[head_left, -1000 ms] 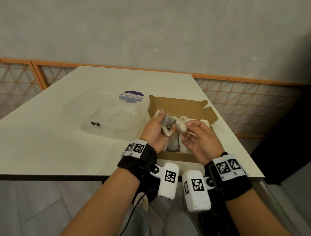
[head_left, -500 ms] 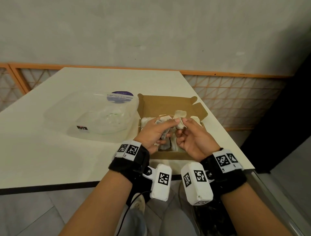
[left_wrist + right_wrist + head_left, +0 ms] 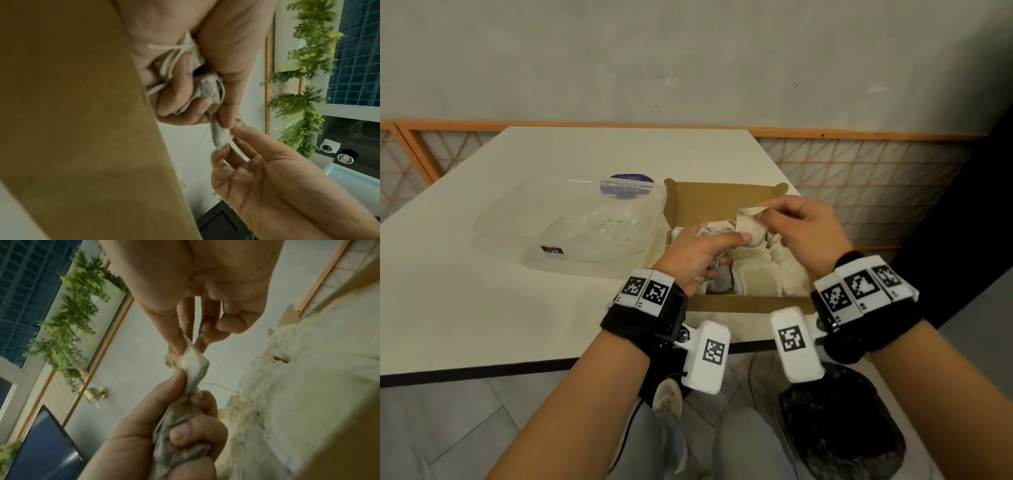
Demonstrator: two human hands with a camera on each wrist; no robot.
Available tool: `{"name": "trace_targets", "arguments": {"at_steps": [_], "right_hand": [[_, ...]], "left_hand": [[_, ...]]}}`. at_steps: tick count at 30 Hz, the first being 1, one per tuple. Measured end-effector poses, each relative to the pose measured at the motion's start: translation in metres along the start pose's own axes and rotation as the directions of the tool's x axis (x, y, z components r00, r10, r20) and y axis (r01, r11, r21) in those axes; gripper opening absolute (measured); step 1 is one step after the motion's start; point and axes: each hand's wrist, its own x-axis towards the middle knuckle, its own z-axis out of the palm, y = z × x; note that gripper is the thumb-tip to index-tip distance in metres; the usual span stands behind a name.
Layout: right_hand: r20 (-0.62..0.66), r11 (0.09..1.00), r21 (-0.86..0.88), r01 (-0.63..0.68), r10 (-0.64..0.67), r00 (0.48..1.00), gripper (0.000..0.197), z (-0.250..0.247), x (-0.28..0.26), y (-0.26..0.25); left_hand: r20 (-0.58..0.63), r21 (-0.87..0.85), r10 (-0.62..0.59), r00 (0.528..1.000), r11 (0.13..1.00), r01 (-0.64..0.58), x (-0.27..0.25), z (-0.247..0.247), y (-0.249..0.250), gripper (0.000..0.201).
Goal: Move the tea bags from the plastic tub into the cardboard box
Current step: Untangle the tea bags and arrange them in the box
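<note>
The open cardboard box (image 3: 726, 200) stands near the table's front right edge with several pale tea bags (image 3: 756, 270) lying in it. Over the box, my left hand (image 3: 722, 245) grips a crumpled bunch of tea bags (image 3: 207, 88) in its curled fingers. My right hand (image 3: 765, 215) pinches the top of one tea bag (image 3: 748, 224) between thumb and fingertips; its lower end is still under my left thumb. The right wrist view shows that tea bag (image 3: 193, 365) stretched between both hands. The clear plastic tub (image 3: 571, 219) sits just left of the box; its contents are hard to make out.
A purple round label (image 3: 631, 181) shows at the tub's far rim. The white table (image 3: 482, 308) ends just below my wrists. A black bag (image 3: 839, 418) lies on the floor under the right forearm. An orange lattice rail (image 3: 859, 164) runs behind the table.
My right hand has risen and drawn to the right, pulling one tea bag up out of the bunch in my left hand. The left hand stays over the box.
</note>
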Motion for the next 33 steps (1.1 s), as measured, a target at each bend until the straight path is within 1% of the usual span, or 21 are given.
{"name": "trace_targets", "arguments": {"at_steps": [2,3,5,7,9,10,11,14,16,17,19,21,23,25,26,28,31,33], "right_hand": [[0.054,0.999,-0.036,0.027,-0.025,0.998,0.007,0.000,0.005,-0.007],[0.065,0.997,-0.060,0.037,-0.033,0.997,0.008,-0.001,0.007,-0.010],[0.067,0.987,-0.155,0.036,-0.025,0.997,0.006,-0.006,0.013,-0.016],[0.104,0.950,-0.310,0.025,0.008,0.995,0.010,-0.012,0.020,-0.017],[0.162,0.877,-0.480,0.029,0.056,0.985,0.015,-0.016,0.025,-0.013],[0.177,0.851,-0.525,0.021,0.085,0.981,0.015,-0.015,0.026,-0.011],[0.186,0.844,-0.536,0.005,0.112,0.976,0.015,-0.014,0.026,-0.008],[0.202,0.881,-0.471,-0.041,0.153,0.967,0.010,-0.010,0.023,-0.004],[0.210,0.884,-0.464,-0.053,0.168,0.963,0.007,-0.009,0.024,-0.002],[0.221,0.884,-0.463,-0.057,0.177,0.959,0.004,-0.009,0.024,-0.004],[0.253,0.897,-0.438,-0.066,0.193,0.948,0.005,-0.008,0.024,-0.010],[0.301,0.932,-0.352,-0.091,0.204,0.932,0.005,-0.006,0.023,-0.018],[0.368,0.952,-0.278,-0.128,0.229,0.901,0.005,-0.001,0.021,-0.022],[0.429,0.945,-0.280,-0.170,0.282,0.858,0.005,0.008,0.019,-0.018],[0.448,0.933,-0.310,-0.185,0.315,0.837,0.006,0.013,0.018,-0.014],[0.450,0.903,-0.376,-0.208,0.374,0.811,0.008,0.022,0.019,-0.004],[0.394,0.886,-0.390,-0.250,0.406,0.825,0.011,0.028,0.022,0.007],[0.377,0.883,-0.377,-0.278,0.420,0.826,0.010,0.029,0.024,0.008]], "left_hand": [[-0.019,0.038,0.007,1.000,0.999,-0.006,-0.002,-0.004,0.002,0.024],[-0.031,0.051,0.014,0.999,0.999,-0.012,-0.003,-0.005,0.002,0.025],[-0.050,0.046,0.035,0.998,0.998,-0.033,-0.006,-0.009,0.005,0.019],[-0.077,-0.042,0.060,0.995,0.997,-0.063,-0.010,-0.014,0.010,0.021],[-0.093,-0.178,0.098,0.991,0.978,-0.113,-0.012,-0.020,0.016,0.030],[-0.097,-0.240,0.120,0.988,0.961,-0.140,-0.012,-0.023,0.019,0.031],[-0.097,-0.301,0.139,0.986,0.940,-0.162,-0.012,-0.025,0.022,0.029],[-0.106,-0.486,0.169,0.980,0.851,-0.200,-0.013,-0.033,0.030,0.022],[-0.121,-0.546,0.174,0.977,0.811,-0.211,-0.011,-0.039,0.035,0.020],[-0.127,-0.549,0.173,0.977,0.808,-0.215,-0.010,-0.041,0.037,0.020],[-0.131,-0.528,0.168,0.977,0.822,-0.213,-0.008,-0.042,0.038,0.019],[-0.122,-0.512,0.164,0.979,0.835,-0.203,-0.007,-0.041,0.037,0.020],[-0.111,-0.508,0.171,0.979,0.837,-0.204,-0.006,-0.040,0.035,0.020],[-0.095,-0.508,0.187,0.978,0.836,-0.209,-0.005,-0.040,0.034,0.020],[-0.086,-0.508,0.193,0.977,0.836,-0.210,-0.005,-0.039,0.033,0.020],[-0.068,-0.507,0.203,0.977,0.836,-0.209,-0.005,-0.039,0.032,0.020],[-0.041,-0.500,0.216,0.975,0.841,-0.208,-0.005,-0.039,0.031,0.020],[-0.026,-0.505,0.203,0.979,0.843,-0.188,-0.005,-0.038,0.031,0.021]]}}
